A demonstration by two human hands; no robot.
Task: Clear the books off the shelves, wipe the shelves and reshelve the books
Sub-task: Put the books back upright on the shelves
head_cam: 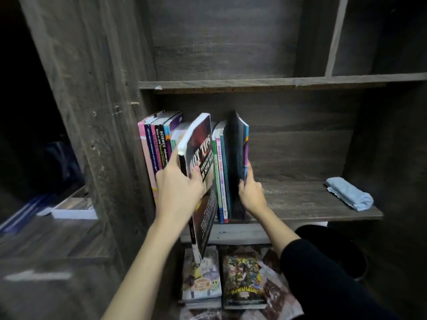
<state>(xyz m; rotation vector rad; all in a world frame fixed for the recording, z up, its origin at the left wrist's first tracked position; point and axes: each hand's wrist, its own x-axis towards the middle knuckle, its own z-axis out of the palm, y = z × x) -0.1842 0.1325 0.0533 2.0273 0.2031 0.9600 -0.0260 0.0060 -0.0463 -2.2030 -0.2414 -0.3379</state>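
left hand point(178, 188): grips the dark book low down, thumb pressed on the cover and fingers curled round the spine side
dark book point(201, 144): tilted, its top end in among the standing row, its bottom end sticking out past the front edge of the shelf; the cover lettering "HOT TIPS" reads upside down
right hand point(250, 192): pinches the end books near their lower front corner, thumb on the near side and fingers curled round the far face
end books point(235, 162): a dark cover and a blue one, upright, last in the row on its right side, with a gap open between them and the green and blue spines beside the dark book
row of books point(157, 144): stands upright at the left end of the shelf, against the side wall; pink, purple and black spines, one marked "SCIENCE"
shelf point(300, 199): dark wood grain, bare from the end books to its right end
cloth point(349, 192): pale blue, folded, lies at the right end of the shelf near the front edge, well apart from the books
upper shelf point(254, 83): dark wood, directly above the row
comic books point(245, 278): lie flat with covers up, below the front edge of the shelf, side by side
white tray point(74, 210): sits on a lower surface left of the side wall
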